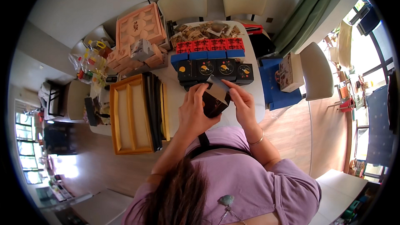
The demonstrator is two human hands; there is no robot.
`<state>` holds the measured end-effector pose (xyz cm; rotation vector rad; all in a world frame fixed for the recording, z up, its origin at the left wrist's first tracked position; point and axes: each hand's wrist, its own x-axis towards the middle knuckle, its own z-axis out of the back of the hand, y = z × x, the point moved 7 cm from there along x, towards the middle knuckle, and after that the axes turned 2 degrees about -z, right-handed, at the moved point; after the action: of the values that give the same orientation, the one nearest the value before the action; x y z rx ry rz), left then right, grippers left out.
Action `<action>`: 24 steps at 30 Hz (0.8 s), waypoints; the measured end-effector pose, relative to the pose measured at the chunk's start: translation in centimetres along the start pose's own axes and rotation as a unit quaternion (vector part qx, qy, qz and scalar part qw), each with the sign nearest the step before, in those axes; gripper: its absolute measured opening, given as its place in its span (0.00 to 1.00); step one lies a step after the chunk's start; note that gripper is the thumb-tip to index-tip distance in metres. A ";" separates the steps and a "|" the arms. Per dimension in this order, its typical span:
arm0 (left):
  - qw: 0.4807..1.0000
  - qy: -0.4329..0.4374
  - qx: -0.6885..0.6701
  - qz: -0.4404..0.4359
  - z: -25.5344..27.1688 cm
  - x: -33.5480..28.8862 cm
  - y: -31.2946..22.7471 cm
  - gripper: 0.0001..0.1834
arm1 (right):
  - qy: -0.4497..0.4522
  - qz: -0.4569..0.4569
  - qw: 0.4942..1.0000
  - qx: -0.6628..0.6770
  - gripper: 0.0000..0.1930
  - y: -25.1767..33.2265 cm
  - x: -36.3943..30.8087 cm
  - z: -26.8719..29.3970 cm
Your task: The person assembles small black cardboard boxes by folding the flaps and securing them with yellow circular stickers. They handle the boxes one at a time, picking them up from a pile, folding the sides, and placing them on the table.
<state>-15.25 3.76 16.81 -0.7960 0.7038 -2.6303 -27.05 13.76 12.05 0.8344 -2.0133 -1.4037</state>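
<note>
Above the table's near edge I hold a small black cardboard box [214, 105], tilted, its top flap raised. My left hand [194, 107] is closed round the box's left side, thumb underneath. With thumb and fingers my right hand [243, 103] pinches the raised flap at the box's upper right. What lies inside the box I cannot see. Just beyond my hands stands a row of dark boxes [205, 69] with round gold and orange pictures. Behind them are blue boxes [216, 54] and a row of red packets [210, 46].
Brown packaged goods [208, 31] lie at the table's far end. Pink gift boxes [139, 26] are piled at far left. Nearer, a yellow divided tray [129, 116] leans beside dark panels. Bottles [93, 60] stand at the left edge. A chair [316, 71] is at right.
</note>
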 end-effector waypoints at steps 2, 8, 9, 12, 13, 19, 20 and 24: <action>1.000 0.002 0.007 0.004 0.2 0.1 -0.1 0.54 | -0.014 0.023 0.999 -0.019 0.16 -0.3 -0.1 -0.2; 0.999 -0.006 0.030 0.028 0.5 -0.1 0.0 0.59 | -0.041 0.047 0.996 0.063 0.10 -1.0 -0.1 -0.8; 0.999 -0.007 0.034 0.029 0.5 -0.1 0.0 0.60 | -0.038 0.047 0.996 0.066 0.09 -1.1 -0.1 -0.9; 0.998 0.005 0.043 0.038 0.4 -0.1 0.0 0.59 | -0.031 0.050 0.996 0.065 0.09 -1.5 -0.1 -0.7; 0.998 0.011 0.045 0.042 0.4 -0.1 0.0 0.58 | -0.029 0.052 0.996 0.064 0.09 -1.6 -0.1 -0.7; 0.998 -0.005 0.059 0.020 -0.1 -0.5 -0.4 0.57 | -0.055 0.055 0.995 0.069 0.08 -1.9 -0.9 -0.6; 0.998 -0.004 0.053 0.021 -0.3 -0.5 -0.3 0.57 | -0.059 0.056 0.995 0.063 0.08 -1.9 -1.0 -0.6; 0.999 -0.007 0.029 0.036 -0.3 -0.7 0.1 0.56 | -0.061 0.141 0.981 -0.120 0.10 -0.3 -1.8 -0.8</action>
<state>-14.90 4.07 16.21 -0.7581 0.6375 -2.5654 -25.24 14.50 11.85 0.3514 -1.9104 -1.5210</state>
